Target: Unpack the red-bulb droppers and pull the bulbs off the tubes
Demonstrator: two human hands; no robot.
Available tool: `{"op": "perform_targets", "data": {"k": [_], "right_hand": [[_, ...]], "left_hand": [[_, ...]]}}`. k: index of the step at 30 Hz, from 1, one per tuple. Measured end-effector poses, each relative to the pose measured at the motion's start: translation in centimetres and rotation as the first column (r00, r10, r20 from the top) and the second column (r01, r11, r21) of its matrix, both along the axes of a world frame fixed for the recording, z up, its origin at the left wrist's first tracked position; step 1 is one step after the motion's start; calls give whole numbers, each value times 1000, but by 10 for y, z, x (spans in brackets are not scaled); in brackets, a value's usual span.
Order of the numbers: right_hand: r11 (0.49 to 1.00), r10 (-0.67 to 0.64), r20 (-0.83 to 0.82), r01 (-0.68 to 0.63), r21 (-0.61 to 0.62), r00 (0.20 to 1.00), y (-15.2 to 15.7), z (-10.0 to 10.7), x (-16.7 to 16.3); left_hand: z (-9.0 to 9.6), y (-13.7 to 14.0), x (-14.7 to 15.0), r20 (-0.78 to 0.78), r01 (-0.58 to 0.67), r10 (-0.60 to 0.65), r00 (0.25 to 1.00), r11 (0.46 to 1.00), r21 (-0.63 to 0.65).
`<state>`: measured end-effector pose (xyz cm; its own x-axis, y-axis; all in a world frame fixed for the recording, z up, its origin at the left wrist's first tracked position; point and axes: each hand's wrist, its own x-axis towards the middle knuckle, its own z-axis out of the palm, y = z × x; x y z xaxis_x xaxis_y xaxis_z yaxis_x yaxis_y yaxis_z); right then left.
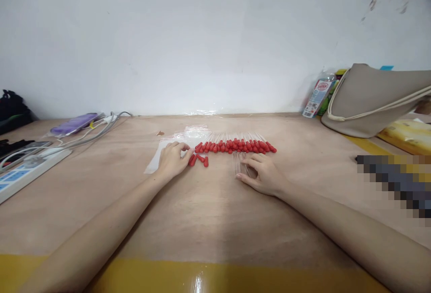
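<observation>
My left hand (175,157) rests on a white plastic bag (154,163) with its fingers bent. Thumb and forefinger tips meet beside some loose red rubber bulbs (200,158); what they pinch, if anything, is hidden. Under and beside my right hand (264,172) lie several thin clear tubes (236,163). Its thumb and fingers are apart, touching or just above those tubes. Beyond both hands runs a row of droppers (237,145), their red bulbs towards me and their thin clear stems pointing to the wall.
A power strip (37,172) with cables and a purple package (76,124) lie at left. On the right stand a bottle (318,95) and a grey-beige bag (363,104); a yellow package (409,135) lies there too. A white wall (208,46) closes off the table's back.
</observation>
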<state>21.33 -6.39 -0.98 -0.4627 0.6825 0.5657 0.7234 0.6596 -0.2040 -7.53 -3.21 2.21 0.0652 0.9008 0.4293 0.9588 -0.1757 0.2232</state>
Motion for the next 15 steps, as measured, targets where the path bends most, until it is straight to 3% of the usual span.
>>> {"op": "perform_targets", "data": {"k": [3, 8, 15], "right_hand": [[1000, -11, -14, 11, -20, 1000, -1, 1, 0], [997, -74, -90, 71, -29, 993, 5, -6, 1], [999, -25, -20, 24, -30, 999, 11, -11, 1]], "left_hand": [[-2, 1, 6, -14, 22, -22, 1000, 999, 27], [2, 8, 14, -30, -11, 10, 999, 999, -36], [0, 15, 18, -13, -47, 46, 999, 998, -49]]}}
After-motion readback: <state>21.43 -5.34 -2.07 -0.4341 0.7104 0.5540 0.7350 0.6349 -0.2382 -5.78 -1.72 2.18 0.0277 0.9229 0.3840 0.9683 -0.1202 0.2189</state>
